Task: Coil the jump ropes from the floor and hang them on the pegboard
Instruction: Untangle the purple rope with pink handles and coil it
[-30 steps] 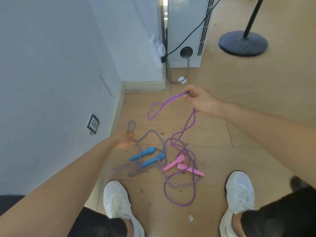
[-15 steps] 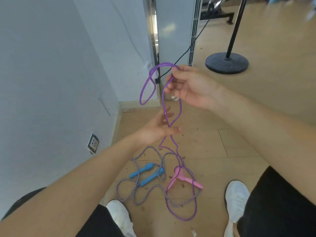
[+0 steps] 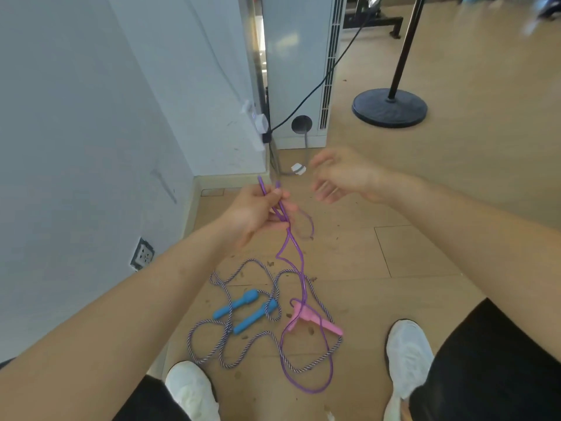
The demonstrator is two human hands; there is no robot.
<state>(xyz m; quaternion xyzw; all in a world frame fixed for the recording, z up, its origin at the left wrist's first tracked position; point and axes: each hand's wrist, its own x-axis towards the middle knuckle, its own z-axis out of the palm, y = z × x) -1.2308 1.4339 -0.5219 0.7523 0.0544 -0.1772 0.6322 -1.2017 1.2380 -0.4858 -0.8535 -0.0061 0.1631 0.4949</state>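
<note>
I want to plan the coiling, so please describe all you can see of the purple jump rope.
The purple jump rope is a thin, glossy cord, plastic by its look, with two pink handles lying together on the floor. The left hand grips a doubled stretch of it, two strands sticking up above the fist. Below, it hangs slack, crosses the striped rope and forms a wide loop.

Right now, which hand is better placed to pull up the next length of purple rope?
Right. The right hand is open and holds nothing; the left hand grips strands of the purple rope.
</note>
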